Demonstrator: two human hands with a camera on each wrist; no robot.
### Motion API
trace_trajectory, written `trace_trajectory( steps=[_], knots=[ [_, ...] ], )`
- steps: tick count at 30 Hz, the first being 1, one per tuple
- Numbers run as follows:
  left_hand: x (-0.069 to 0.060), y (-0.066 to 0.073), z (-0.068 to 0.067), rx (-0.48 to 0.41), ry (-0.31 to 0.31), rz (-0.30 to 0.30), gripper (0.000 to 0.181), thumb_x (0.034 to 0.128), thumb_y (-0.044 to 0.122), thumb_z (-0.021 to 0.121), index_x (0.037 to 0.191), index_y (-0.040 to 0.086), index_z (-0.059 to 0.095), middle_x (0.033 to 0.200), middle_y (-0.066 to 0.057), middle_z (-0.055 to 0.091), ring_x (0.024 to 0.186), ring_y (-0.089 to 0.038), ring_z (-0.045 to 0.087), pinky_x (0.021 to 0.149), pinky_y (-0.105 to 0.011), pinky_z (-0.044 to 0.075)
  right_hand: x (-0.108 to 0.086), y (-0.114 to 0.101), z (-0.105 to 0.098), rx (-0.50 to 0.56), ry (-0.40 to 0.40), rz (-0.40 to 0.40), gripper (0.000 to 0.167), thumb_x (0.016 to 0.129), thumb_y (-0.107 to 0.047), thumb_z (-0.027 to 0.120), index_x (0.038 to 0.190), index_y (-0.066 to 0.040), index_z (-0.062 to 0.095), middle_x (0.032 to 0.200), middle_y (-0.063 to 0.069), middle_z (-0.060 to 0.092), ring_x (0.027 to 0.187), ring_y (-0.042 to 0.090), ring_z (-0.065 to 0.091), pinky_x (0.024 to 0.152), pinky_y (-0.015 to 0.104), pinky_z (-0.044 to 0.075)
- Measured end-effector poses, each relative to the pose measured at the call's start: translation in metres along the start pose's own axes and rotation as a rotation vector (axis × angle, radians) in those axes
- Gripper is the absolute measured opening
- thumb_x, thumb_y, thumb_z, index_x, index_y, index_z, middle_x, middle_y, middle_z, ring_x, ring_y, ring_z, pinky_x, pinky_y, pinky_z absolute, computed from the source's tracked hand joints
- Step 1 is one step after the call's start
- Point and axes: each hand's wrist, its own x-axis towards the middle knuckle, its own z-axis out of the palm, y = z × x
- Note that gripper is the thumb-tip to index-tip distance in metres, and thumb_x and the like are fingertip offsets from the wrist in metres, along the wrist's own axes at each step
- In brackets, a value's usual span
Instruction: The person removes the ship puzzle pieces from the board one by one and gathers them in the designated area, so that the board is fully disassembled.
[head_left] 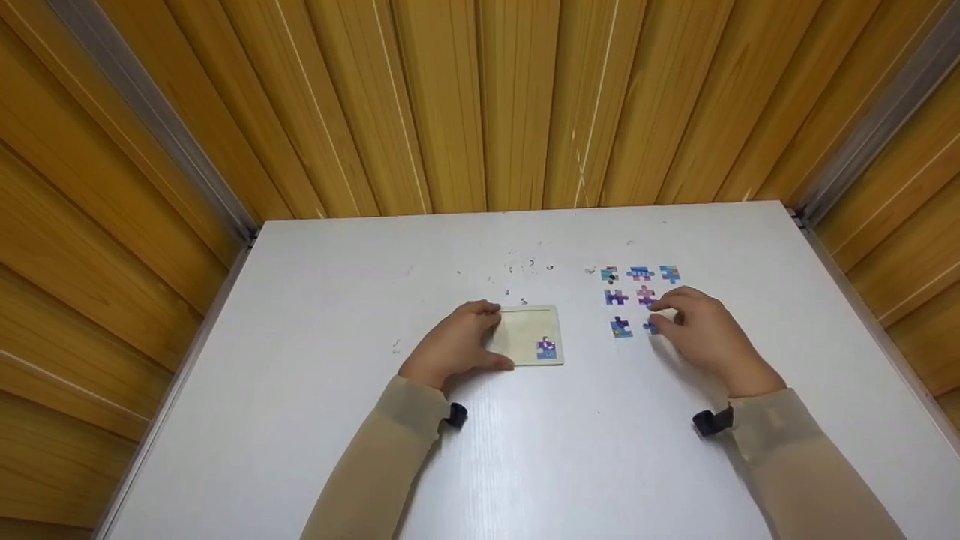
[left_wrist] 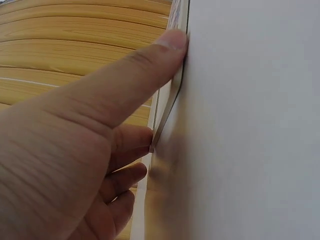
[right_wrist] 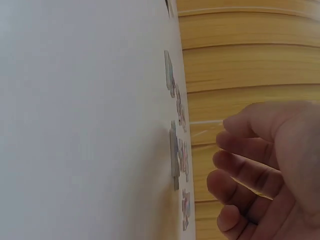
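My left hand point(head_left: 457, 341) holds a shallow, cream puzzle tray point(head_left: 517, 330) by its left side, thumb on the near edge and fingers at the far left corner. One purple-and-blue jigsaw piece point(head_left: 546, 348) lies in the tray's near right corner. Over the loose pieces is my right hand point(head_left: 701, 330), fingers loosely bent. In the right wrist view its fingertips point(right_wrist: 227, 125) stay apart from the nearest jigsaw piece point(right_wrist: 174, 155), with nothing between them. A purple-blue piece point(head_left: 649, 326) is partly hidden by that thumb; a pink-purple piece point(head_left: 646, 293) lies just beyond.
Other loose jigsaw pieces lie in rows right of the tray, including a purple piece point(head_left: 615, 298), a blue-yellow piece point(head_left: 621, 328) and a blue-orange piece point(head_left: 670, 273). Small dark marks point(head_left: 531, 262) dot the white table point(head_left: 337, 285). Yellow wood-patterned walls point(head_left: 450, 105) surround it.
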Motion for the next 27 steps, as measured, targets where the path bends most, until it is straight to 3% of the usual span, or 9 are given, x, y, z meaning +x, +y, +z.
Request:
trace_trajectory(
  steps=[3, 7, 11, 19, 27],
  knots=[
    [0.000, 0.000, 0.000, 0.021, 0.007, 0.011, 0.089, 0.0852, 0.041, 0.102, 0.159, 0.006, 0.066, 0.175, -0.008, 0.053, 0.166, -0.031, 0.047, 0.140, -0.044, 0.039, 0.000, -0.014, 0.005, 0.040, 0.016, -0.067, 0.026, 0.111, -0.022, 0.072, 0.130, -0.008, 0.082, 0.140, 0.015, 0.074, 0.105, 0.028, 0.065, 0.090, 0.038, 0.057],
    [0.000, 0.003, -0.001, 0.041, 0.002, 0.004, 0.087, 0.0848, 0.040, 0.103, 0.157, 0.006, 0.067, 0.173, -0.009, 0.055, 0.165, -0.032, 0.049, 0.140, -0.044, 0.040, 0.003, -0.034, 0.011, 0.076, 0.002, -0.135, 0.024, 0.109, -0.020, 0.074, 0.128, -0.008, 0.083, 0.134, 0.012, 0.078, 0.101, 0.024, 0.064, 0.086, 0.028, 0.054],
    [0.002, 0.008, -0.003, 0.028, -0.004, -0.026, 0.086, 0.0836, 0.038, 0.104, 0.155, 0.006, 0.069, 0.173, -0.008, 0.056, 0.165, -0.032, 0.049, 0.140, -0.045, 0.040, 0.008, -0.056, 0.013, 0.105, -0.008, -0.152, 0.024, 0.109, -0.021, 0.075, 0.129, -0.010, 0.083, 0.135, 0.009, 0.077, 0.102, 0.023, 0.064, 0.084, 0.026, 0.054],
    [0.004, 0.013, -0.006, 0.002, 0.004, -0.053, 0.082, 0.0810, 0.033, 0.106, 0.151, 0.007, 0.073, 0.170, -0.009, 0.060, 0.161, -0.032, 0.054, 0.138, -0.045, 0.043, 0.018, -0.100, 0.026, 0.250, 0.047, -0.125, 0.029, 0.108, -0.021, 0.077, 0.135, -0.012, 0.079, 0.161, 0.012, 0.057, 0.107, 0.025, 0.064, 0.082, 0.021, 0.056],
    [0.003, 0.014, -0.006, -0.014, 0.013, -0.055, 0.077, 0.0810, 0.031, 0.106, 0.148, 0.007, 0.076, 0.167, -0.010, 0.063, 0.159, -0.032, 0.057, 0.138, -0.046, 0.044, 0.016, -0.117, 0.054, 0.340, 0.017, -0.130, 0.038, 0.106, -0.020, 0.078, 0.143, -0.012, 0.074, 0.166, 0.014, 0.050, 0.108, 0.022, 0.066, 0.089, 0.024, 0.055]
  ],
)
